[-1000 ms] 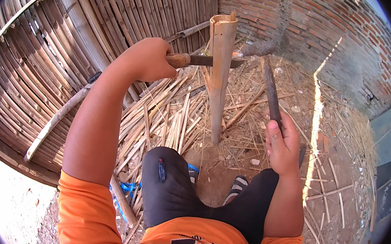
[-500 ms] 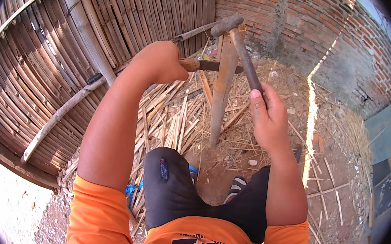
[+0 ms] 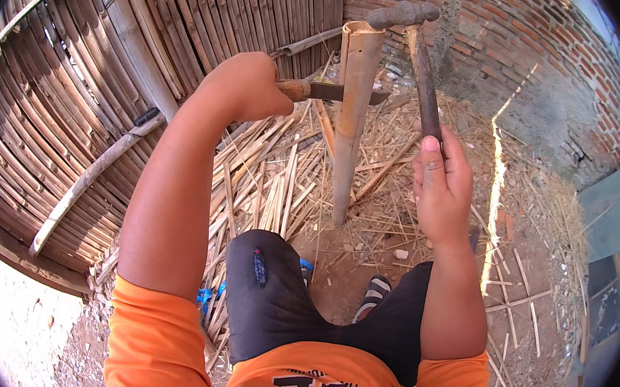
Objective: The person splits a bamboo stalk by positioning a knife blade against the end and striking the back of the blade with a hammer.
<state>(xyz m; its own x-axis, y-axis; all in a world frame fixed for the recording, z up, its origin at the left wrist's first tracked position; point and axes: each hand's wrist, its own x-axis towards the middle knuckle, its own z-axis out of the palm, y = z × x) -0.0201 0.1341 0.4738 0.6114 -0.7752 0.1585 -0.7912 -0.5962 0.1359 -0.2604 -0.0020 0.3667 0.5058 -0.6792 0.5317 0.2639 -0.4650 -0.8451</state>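
An upright bamboo pole point(image 3: 347, 145) stands on the ground in front of me, its split top at about the height of my hands. Through it runs the dark blade of a large knife point(image 3: 327, 91), whose tip sticks out on the right side. My left hand point(image 3: 249, 87) is closed around the knife's wooden handle. In my right hand point(image 3: 445, 184) I grip the dark handle of a hammer point(image 3: 405, 15). The hammer head is raised beside the pole's top, its left end close to the rim; whether they touch I cannot tell.
Split bamboo strips point(image 3: 277, 190) lie heaped beyond my left knee. A bamboo-slat wall point(image 3: 216, 5) rises at the left, a brick wall point(image 3: 503, 48) at the back right. Grey panels point(image 3: 608, 192) lean at the far right. Thin sticks point(image 3: 519, 307) are scattered on the dirt.
My right hand and the hammer have moved to the right, and the hammer head has come off the pole's top. The pole and knife have shifted only slightly.
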